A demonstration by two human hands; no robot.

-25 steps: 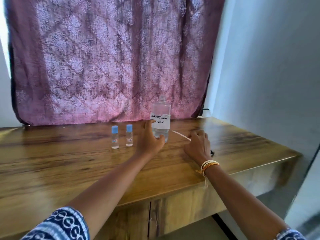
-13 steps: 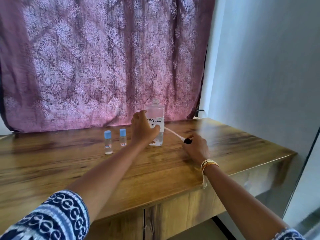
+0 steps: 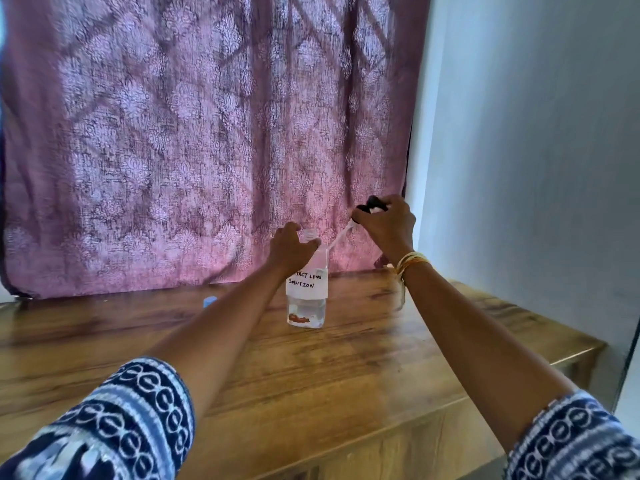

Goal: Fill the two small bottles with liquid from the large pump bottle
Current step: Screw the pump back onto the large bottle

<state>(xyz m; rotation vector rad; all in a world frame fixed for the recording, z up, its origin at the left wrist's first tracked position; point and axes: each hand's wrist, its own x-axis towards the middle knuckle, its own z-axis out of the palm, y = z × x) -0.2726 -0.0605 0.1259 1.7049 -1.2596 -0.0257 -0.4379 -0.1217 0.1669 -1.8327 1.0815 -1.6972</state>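
On the wooden table (image 3: 311, 375), near the back edge, the large clear bottle (image 3: 306, 299) stands upright with a white handwritten label reading "CONTACT LENS SOLUTION"; liquid shows only in its lower part. Left hand (image 3: 291, 251) wraps the bottle's shoulder just below the open neck, grip clamped around it. Right hand (image 3: 384, 226) is raised up and to the right of the bottle, grip pinched on the black pump head (image 3: 372, 204). Pump's white tube (image 3: 337, 239) slants down-left from that hand toward the bottle neck; can't tell if the tip is inside the neck or just beside it. Only one small bottle is partly visible: a blue cap (image 3: 209, 301) peeks out left of the left forearm, rest hidden by the arm. Second small bottle can't be seen. Gold bangles (image 3: 412, 261) on the right wrist. Pink patterned curtain (image 3: 207, 133) hangs behind the table.
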